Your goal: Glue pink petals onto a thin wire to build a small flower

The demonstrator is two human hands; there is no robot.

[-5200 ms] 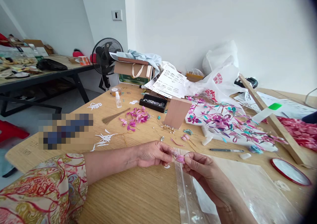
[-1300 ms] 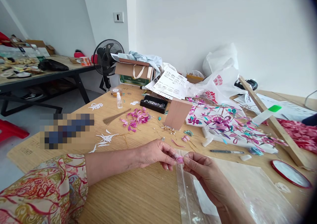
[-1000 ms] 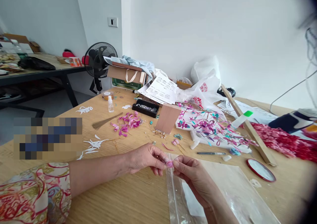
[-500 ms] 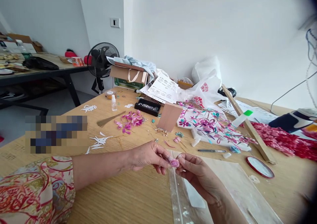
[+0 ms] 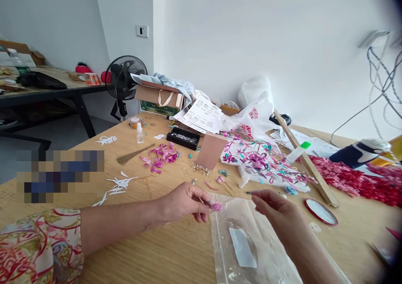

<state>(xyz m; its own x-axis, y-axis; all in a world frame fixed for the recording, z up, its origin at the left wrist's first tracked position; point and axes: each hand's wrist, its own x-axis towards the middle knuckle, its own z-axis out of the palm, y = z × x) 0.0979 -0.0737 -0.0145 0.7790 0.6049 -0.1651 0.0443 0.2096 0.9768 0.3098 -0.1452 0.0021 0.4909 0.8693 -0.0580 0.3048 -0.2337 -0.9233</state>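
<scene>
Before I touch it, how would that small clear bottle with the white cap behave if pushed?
The clear bottle would probably tip fairly easily, being narrow and upright. Once down, its rounded body might roll on the flat table.

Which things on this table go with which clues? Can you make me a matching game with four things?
Things:
1. Pink flower piece
2. Spray bottle
3. Black tray
4. Red and pink heap

Clues:
A. has small, light-coloured pieces inside
B. on the right side of the table
C. pinched by the left hand
D. see-through, standing upright

Right pairs: 1-C, 2-D, 3-A, 4-B
</scene>
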